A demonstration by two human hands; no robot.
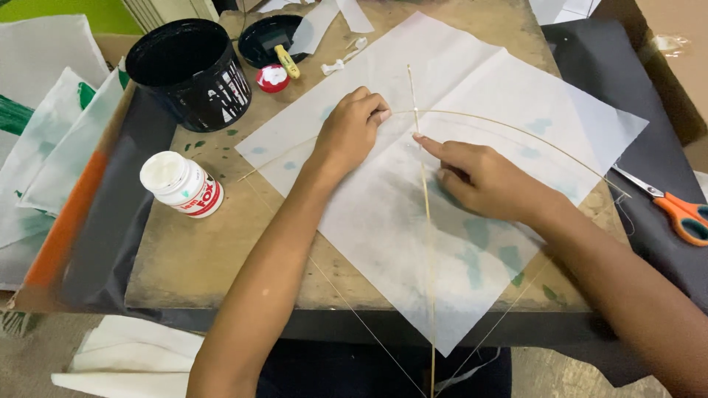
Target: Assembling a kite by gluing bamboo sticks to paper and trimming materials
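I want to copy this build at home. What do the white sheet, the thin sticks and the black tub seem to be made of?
White sheet: thin tissue-like paper, matte, creased, and the table shows faintly through. Thin sticks: probably split bamboo or similar, pale tan; the arched one bends without snapping. Black tub: likely plastic, glossy, with paint-smeared sides.

a: what kind of place is this?

b: a small craft workshop. the wooden table (221, 258) is worn and has green paint spots.

a: what else shows it?

b: a black paint bucket (190, 70) at eleven o'clock, a white glue jar (182, 184) at nine o'clock, orange scissors (675, 208) at three o'clock, and painted paper sheets (51, 147) piled at the far left.
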